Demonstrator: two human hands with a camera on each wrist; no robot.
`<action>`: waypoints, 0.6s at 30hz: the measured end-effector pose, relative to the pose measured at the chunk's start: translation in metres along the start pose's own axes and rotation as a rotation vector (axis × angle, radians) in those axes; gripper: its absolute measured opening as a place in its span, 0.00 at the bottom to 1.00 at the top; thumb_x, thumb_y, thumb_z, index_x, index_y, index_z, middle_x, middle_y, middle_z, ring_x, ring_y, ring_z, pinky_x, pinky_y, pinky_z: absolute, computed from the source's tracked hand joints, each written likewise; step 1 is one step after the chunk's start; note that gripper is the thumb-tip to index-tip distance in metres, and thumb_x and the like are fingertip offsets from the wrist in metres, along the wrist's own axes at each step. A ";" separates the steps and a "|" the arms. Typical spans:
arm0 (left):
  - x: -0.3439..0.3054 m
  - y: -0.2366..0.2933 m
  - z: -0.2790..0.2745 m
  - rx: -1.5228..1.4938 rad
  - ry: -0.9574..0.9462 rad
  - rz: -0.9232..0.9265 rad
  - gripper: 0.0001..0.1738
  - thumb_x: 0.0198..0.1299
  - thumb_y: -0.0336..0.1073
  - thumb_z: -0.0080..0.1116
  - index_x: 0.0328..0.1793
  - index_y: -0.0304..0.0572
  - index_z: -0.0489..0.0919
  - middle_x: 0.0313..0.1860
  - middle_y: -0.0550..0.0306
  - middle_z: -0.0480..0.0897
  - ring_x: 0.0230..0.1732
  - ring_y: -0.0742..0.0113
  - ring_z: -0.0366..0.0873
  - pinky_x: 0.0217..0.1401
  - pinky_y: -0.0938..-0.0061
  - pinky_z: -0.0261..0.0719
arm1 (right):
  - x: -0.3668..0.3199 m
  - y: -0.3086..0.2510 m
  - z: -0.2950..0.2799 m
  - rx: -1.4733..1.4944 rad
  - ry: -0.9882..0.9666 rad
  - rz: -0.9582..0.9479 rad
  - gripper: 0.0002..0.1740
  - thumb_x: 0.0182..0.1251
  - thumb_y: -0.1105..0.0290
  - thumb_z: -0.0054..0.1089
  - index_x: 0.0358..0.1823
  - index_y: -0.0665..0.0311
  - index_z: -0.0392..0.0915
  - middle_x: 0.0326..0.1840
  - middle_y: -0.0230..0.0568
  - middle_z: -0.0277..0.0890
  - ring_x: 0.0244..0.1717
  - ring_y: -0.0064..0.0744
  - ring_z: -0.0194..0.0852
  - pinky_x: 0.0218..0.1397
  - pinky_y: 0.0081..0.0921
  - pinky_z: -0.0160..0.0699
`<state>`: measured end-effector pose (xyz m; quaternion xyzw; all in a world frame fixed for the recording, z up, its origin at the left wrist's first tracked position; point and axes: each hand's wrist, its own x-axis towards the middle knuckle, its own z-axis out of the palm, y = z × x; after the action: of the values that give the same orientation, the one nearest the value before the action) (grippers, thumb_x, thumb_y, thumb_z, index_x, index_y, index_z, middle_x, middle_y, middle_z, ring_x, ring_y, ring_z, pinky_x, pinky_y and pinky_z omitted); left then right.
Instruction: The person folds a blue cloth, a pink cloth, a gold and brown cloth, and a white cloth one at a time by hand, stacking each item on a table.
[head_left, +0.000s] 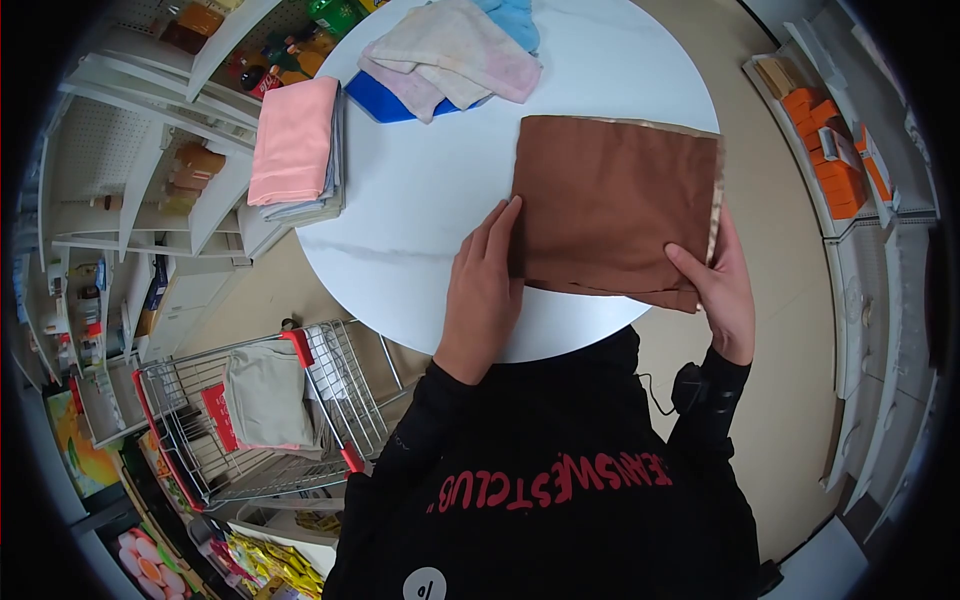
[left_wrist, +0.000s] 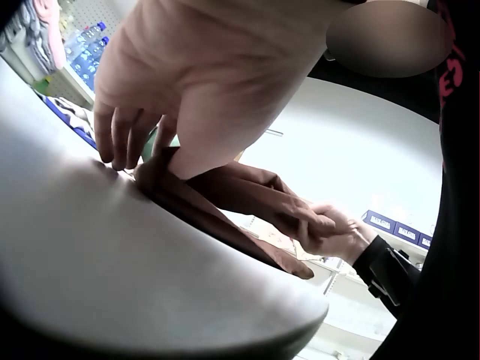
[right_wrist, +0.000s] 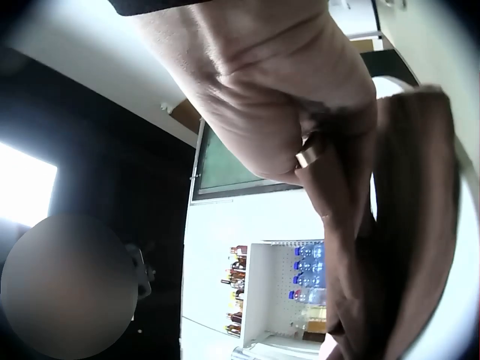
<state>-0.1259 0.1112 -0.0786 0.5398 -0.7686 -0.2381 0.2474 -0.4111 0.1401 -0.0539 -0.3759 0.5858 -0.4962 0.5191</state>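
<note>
A folded brown cloth (head_left: 610, 205) with a shiny beige strip along its right and far edges lies over the right side of the round white table (head_left: 420, 290). My left hand (head_left: 482, 290) rests at the cloth's left edge. Its fingers (left_wrist: 127, 139) reach down to the tabletop, fairly straight, beside the fold. At the opposite side, my right hand (head_left: 725, 290) grips the near right corner, thumb on top and the other fingers mostly hidden underneath. In the left wrist view that corner of the brown cloth (left_wrist: 255, 199) is raised and its layers stand apart.
A stack of folded cloths, pink on top (head_left: 293, 140), sits at the table's left edge. Crumpled pale cloths (head_left: 460, 50) lie on a blue item (head_left: 385, 100) at the back. A shopping cart (head_left: 260, 410) holding folded cloths stands at lower left; shelves (head_left: 835, 250) line the right.
</note>
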 end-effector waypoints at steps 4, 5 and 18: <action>-0.002 -0.006 -0.012 -0.006 -0.054 0.007 0.42 0.58 0.18 0.65 0.82 0.44 0.73 0.74 0.47 0.79 0.72 0.45 0.77 0.76 0.57 0.78 | -0.005 0.005 -0.006 -0.005 0.093 0.018 0.52 0.74 0.83 0.67 0.93 0.62 0.46 0.79 0.53 0.72 0.75 0.40 0.79 0.71 0.36 0.86; -0.002 -0.005 -0.014 -0.064 -0.070 -0.040 0.41 0.57 0.18 0.66 0.81 0.45 0.74 0.72 0.48 0.80 0.69 0.46 0.79 0.73 0.58 0.79 | -0.005 0.011 -0.010 -0.005 0.095 0.018 0.52 0.74 0.83 0.67 0.93 0.62 0.46 0.79 0.53 0.72 0.75 0.40 0.79 0.71 0.36 0.86; 0.000 -0.004 -0.019 -0.005 -0.022 0.026 0.29 0.54 0.17 0.67 0.61 0.53 0.89 0.62 0.61 0.85 0.50 0.58 0.86 0.50 0.65 0.88 | -0.016 0.014 -0.015 -0.103 0.007 -0.030 0.57 0.71 0.83 0.69 0.94 0.49 0.43 0.80 0.54 0.72 0.72 0.41 0.82 0.67 0.38 0.89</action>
<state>-0.1109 0.1077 -0.0661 0.5265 -0.7775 -0.2428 0.2436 -0.4224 0.1614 -0.0644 -0.4092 0.6066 -0.4745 0.4893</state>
